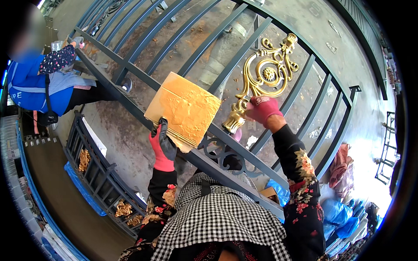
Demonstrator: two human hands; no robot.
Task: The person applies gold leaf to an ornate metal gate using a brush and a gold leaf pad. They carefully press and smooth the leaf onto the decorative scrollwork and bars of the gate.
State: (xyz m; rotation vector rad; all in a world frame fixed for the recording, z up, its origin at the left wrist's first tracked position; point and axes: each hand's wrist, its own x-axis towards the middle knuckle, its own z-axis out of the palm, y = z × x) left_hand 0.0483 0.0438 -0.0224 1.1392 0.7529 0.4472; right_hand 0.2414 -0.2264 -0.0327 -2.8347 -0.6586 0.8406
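My left hand (163, 145), in a red and black glove, grips the lower left edge of a square cardboard piece (185, 108) smeared with wet-looking gold paint. The cardboard is held over the bars of a dark grey metal railing (172, 35). To the right, a gold scroll ornament (269, 75) with a rosette at its centre is set between the bars. Beside its lower end is my right hand (264, 109), in a red glove, with its fingers curled close to the gold. Whatever those fingers hold is hidden from this view.
At the far left a person in a blue top (39, 85) works along the same railing. A second dark panel (102, 182) with gold ornaments stands at lower left. Blue plastic bundles (342, 217) and reddish cloth (341, 163) lie at right. Dark scrollwork (226, 154) sits close to my apron.
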